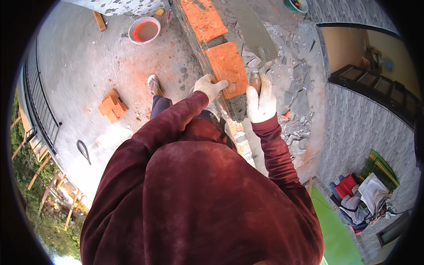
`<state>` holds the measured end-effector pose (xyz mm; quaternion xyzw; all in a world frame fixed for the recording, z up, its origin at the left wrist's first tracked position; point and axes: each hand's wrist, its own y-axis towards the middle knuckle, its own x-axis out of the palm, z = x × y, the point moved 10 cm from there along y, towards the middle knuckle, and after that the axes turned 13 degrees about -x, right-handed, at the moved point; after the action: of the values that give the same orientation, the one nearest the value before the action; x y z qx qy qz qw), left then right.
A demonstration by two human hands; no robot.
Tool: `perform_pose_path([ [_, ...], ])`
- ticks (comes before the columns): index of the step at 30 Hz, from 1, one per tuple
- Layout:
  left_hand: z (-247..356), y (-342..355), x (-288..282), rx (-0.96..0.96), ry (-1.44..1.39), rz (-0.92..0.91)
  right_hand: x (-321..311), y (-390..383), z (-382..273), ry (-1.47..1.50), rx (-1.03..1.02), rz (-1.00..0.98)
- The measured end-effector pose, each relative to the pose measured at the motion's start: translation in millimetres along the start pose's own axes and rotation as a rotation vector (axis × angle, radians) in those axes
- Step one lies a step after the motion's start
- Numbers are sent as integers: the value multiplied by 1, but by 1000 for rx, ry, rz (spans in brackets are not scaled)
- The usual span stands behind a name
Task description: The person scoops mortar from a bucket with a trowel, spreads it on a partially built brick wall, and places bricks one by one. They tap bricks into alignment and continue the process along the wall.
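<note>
Concrete terrace, half-built wall (240,137) | left hand (210,87) fingers curled over brick (227,68) edge | right hand (260,104) fist closed round trowel (254,31) handle | brick likely heavy, rigid, gritty; hold by long sides

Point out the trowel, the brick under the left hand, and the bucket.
trowel (255,31): head view, on the flat grey blade.
brick (227,66): head view, middle of its orange top face.
bucket (134,24): head view, on its white rim.

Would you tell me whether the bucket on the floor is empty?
No, the white bucket on the concrete floor holds an orange-brown liquid that fills much of it.
</note>
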<state>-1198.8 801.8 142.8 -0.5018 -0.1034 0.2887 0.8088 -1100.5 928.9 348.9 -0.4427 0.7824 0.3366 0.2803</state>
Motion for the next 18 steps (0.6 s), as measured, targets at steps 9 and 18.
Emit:
perform_pose_path([
  [9,-9,6,6,-45,-122,-64,36,-10,9,-10,57,-49],
  [18,-6,20,7,17,-27,-2,78,-37,34,-34,305,-340],
])
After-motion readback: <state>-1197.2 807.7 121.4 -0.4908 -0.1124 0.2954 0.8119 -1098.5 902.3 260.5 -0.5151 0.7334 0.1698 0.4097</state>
